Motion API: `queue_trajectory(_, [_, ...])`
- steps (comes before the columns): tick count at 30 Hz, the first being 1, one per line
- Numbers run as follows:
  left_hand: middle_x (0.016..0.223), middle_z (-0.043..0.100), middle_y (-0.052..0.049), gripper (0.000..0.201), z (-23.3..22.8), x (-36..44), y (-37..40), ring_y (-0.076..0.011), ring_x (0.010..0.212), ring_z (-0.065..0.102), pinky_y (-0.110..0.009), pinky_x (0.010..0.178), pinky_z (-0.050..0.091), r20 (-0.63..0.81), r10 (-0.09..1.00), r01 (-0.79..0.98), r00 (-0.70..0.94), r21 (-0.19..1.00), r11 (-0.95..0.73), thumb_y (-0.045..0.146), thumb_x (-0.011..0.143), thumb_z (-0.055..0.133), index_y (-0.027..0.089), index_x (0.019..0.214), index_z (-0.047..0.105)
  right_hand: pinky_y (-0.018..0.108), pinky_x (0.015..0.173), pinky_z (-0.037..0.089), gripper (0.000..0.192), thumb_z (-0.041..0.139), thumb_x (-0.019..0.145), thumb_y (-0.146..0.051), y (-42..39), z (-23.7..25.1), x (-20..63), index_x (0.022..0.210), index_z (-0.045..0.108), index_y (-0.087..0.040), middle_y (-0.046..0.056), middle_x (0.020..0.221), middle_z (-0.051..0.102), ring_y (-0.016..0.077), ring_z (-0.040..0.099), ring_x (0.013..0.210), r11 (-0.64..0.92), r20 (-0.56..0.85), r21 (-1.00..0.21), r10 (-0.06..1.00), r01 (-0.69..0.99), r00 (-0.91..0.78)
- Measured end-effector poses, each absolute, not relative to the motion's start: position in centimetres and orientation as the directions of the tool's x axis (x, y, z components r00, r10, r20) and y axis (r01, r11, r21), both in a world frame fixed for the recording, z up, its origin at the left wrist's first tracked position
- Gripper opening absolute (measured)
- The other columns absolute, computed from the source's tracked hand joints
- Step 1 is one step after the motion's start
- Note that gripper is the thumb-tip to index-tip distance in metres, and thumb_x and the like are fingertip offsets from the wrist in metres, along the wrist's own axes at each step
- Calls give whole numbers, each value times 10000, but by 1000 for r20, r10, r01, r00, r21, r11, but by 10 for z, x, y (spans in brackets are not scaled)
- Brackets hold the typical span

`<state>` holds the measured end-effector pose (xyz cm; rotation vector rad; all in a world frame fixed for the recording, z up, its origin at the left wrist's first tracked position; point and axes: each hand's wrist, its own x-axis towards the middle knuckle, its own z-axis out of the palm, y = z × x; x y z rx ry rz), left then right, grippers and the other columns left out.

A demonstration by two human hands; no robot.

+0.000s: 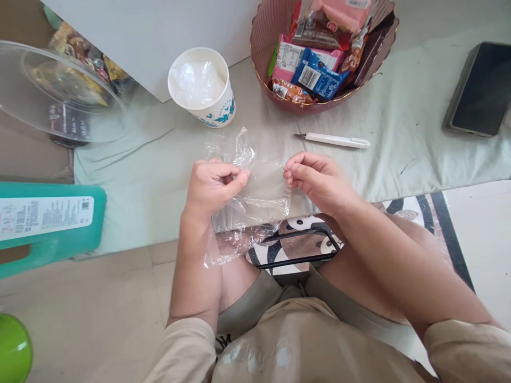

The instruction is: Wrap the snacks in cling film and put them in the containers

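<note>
Clear, crinkled plastic film (255, 186) is stretched between both hands, just above the near edge of a pale green cloth (151, 181) that covers the floor in front of the seated person. The left hand (211, 186) has its grip pinched shut on the film's left edge, thumb pressed against curled fingers; the right hand (315, 178) has its grip closed on the right edge with the fingertips bunched together. Loose film hangs down past the left wrist toward the knees. It looks very light, thin and limp, with no stiffness of its own, so it will sag, cling and crumple wherever it is not held taut, and it is probably slippery and easy to tear if pulled hard. The edges or corners are the sensible places to take hold, as both hands do. Whether it is a bag or a flat sheet I cannot tell, since its folds are nearly invisible against the cloth. Beyond the hands stand a paper cup (202, 88) lined with more plastic, a bowl (263, 32) full of snack packets, and a white pen-like tool (337, 140). A phone (479, 90) lies far right.
</note>
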<state>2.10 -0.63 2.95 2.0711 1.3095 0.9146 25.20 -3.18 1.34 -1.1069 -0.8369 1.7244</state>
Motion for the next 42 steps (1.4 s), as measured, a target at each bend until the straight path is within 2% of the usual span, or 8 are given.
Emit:
queue_trajectory(4, [403, 415, 66, 371, 29, 20, -6, -82, 425, 388, -267, 472, 375, 263, 910, 573, 320, 712, -406, 269, 821, 676, 217, 484, 528, 243, 626, 458, 135, 816, 752, -288, -32, 12, 252, 717, 714, -205, -35, 657, 650, 79, 553, 619, -299, -253, -909, 949, -291, -188])
queue_trajectory(8, [406, 417, 69, 356, 28, 20, -5, -74, 424, 384, -262, 461, 356, 295, 906, 567, 303, 708, -420, 260, 807, 684, 212, 487, 536, 251, 628, 453, 163, 829, 769, -319, -32, 8, 253, 727, 714, -211, -34, 651, 642, 87, 547, 622, -257, -219, -921, 963, -292, -158])
queue_trajectory(15, [436, 431, 60, 347, 25, 20, -5, -90, 437, 367, -285, 454, 338, 303, 911, 543, 279, 732, -410, 287, 844, 673, 228, 526, 547, 265, 670, 462, 181, 761, 860, -366, -40, 1, 244, 767, 679, -234, -36, 703, 618, 96, 535, 661, -102, -107, -958, 994, -269, 5])
queue_trajectory(20, [449, 391, 54, 395, 30, 20, -9, -93, 441, 352, -300, 477, 348, 240, 921, 568, 305, 731, -379, 286, 872, 655, 228, 519, 490, 263, 660, 474, 131, 770, 812, -341, -41, 5, 242, 857, 692, -245, -34, 777, 630, 96, 550, 686, -198, -195, -913, 980, -357, -44])
queue_trajectory(26, [445, 409, 48, 381, 32, 22, -10, -99, 446, 380, -300, 479, 364, 202, 928, 593, 314, 721, -358, 301, 861, 649, 233, 517, 499, 285, 683, 472, 154, 781, 837, -364, -40, 6, 245, 810, 690, -242, -30, 733, 617, 108, 539, 676, -140, -139, -958, 990, -252, -19])
queue_trajectory(32, [421, 425, 51, 346, 32, 24, -8, -97, 445, 388, -290, 475, 375, 210, 933, 615, 293, 706, -352, 304, 815, 642, 228, 496, 532, 279, 699, 452, 206, 755, 893, -399, -42, 3, 244, 794, 670, -240, -30, 724, 605, 109, 550, 698, -144, -148, -954, 989, -263, -7])
queue_trajectory(38, [417, 411, 56, 368, 30, 28, -8, -90, 437, 371, -290, 510, 401, 238, 926, 618, 292, 692, -373, 298, 821, 638, 220, 482, 517, 261, 642, 436, 283, 795, 842, -451, -46, 6, 232, 786, 602, -252, -37, 716, 558, 105, 503, 669, -181, -236, -889, 968, -420, 83])
queue_trajectory(42, [410, 399, 56, 370, 31, 29, -8, -88, 432, 363, -287, 504, 397, 234, 926, 625, 296, 685, -373, 291, 812, 633, 217, 474, 502, 258, 629, 449, 339, 806, 790, -514, -46, 9, 229, 802, 582, -260, -26, 750, 580, 114, 522, 699, -248, -316, -859, 945, -448, 83])
